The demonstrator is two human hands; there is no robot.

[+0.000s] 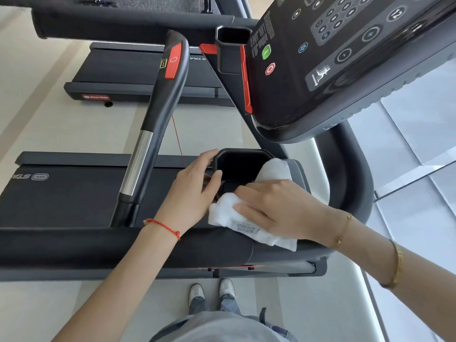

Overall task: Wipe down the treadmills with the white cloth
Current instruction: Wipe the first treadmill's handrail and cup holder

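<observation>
The right hand point(274, 206) lay flat on the white cloth point(249, 223), fingers straight and pressing it down over the near rim of the treadmill's cup holder point(240, 166), with one end bunched inside the well and the tagged end draped over the front rail point(98, 245). The left hand point(195, 191) curled round the holder's left rim, thumb hooked over the edge, steadying it. The cloth looked soft, light and limp, so it would likely bunch and slip unless held under a broad palm near its middle rather than by a corner.
</observation>
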